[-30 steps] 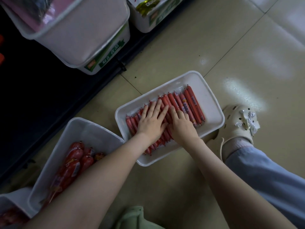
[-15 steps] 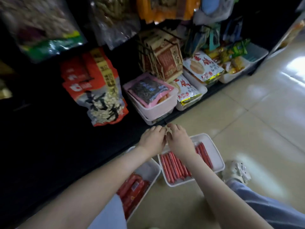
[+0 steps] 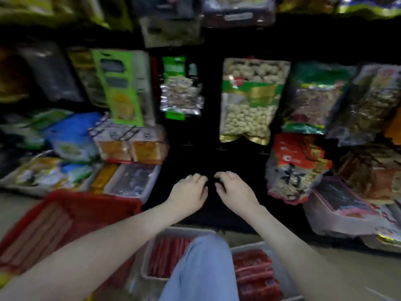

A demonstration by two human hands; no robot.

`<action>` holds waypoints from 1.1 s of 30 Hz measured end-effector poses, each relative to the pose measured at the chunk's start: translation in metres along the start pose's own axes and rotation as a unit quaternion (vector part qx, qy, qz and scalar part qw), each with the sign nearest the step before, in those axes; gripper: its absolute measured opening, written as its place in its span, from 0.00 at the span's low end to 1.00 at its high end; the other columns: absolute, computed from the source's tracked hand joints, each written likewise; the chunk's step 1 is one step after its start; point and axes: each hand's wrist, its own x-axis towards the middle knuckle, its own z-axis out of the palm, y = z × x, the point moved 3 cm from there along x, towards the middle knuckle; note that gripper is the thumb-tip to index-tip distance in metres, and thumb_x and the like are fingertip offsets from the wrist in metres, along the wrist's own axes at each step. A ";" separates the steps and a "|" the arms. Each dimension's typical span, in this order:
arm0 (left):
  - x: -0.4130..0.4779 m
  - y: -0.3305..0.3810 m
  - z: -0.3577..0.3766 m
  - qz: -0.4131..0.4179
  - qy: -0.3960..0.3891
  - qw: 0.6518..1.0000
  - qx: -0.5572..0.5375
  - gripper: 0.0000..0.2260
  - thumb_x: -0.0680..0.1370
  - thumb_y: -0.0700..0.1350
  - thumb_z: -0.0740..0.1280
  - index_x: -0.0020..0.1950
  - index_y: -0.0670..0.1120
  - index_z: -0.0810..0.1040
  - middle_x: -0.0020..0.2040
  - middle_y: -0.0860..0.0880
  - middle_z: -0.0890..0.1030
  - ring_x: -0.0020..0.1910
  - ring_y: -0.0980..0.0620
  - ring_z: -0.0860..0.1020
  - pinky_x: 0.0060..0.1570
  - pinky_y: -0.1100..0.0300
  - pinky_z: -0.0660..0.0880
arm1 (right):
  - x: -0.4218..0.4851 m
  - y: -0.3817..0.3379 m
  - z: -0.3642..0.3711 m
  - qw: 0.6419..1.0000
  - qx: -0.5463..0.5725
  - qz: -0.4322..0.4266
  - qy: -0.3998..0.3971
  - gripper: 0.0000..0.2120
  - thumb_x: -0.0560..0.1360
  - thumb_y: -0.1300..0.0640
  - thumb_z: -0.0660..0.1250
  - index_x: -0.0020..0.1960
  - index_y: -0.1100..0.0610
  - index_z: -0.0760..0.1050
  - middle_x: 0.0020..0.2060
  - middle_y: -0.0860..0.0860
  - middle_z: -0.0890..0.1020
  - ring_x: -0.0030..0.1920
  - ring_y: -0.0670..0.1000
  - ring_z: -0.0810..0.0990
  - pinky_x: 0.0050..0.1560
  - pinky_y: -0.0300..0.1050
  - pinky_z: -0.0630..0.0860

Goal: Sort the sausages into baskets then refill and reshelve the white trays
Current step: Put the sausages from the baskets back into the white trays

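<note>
Both arms are seen bare from wrist to frame edge: left forearm (image 3: 104,253), right forearm (image 3: 303,259). Left hand (image 3: 188,192) and right hand (image 3: 235,191) are likewise uncovered. Fingernails are seen trimmed short; finer detail is lost to motion blur. One leg is shown at bottom centre, covered by a light blue trouser leg (image 3: 201,270). Fabric is rendered plain and smooth, one colour throughout, slightly paler along the top of the knee. Weave and seams cannot be resolved at this blur level.
</note>
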 end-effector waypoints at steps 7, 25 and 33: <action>-0.206 -0.197 -0.041 -0.285 0.013 0.956 0.071 0.14 0.73 0.49 0.57 0.45 0.43 0.78 0.37 0.45 0.77 0.33 0.43 0.78 0.25 0.55 0.75 | 0.069 -0.185 0.133 0.963 -0.016 -0.217 -0.157 0.17 0.79 0.56 0.61 0.66 0.58 0.70 0.60 0.55 0.75 0.64 0.56 0.71 0.63 0.50 0.68; -0.609 -0.300 0.168 -0.703 -0.290 0.649 -0.022 0.41 0.77 0.65 0.57 0.77 0.52 0.35 0.78 0.42 0.41 0.77 0.40 0.45 0.71 0.40 0.51 | -0.098 -0.396 0.542 0.674 -0.113 -0.631 -0.367 0.44 0.53 0.49 0.80 0.67 0.58 0.73 0.57 0.56 0.81 0.58 0.55 0.80 0.55 0.46 0.77; -0.622 -0.332 0.239 -0.696 -0.321 0.641 -0.033 0.39 0.77 0.67 0.54 0.76 0.57 0.32 0.78 0.39 0.39 0.75 0.34 0.36 0.70 0.34 0.41 | -0.140 -0.362 0.637 0.651 -0.245 -0.620 -0.362 0.51 0.70 0.47 0.71 0.76 0.57 0.38 0.75 0.59 0.59 0.75 0.57 0.59 0.72 0.55 0.58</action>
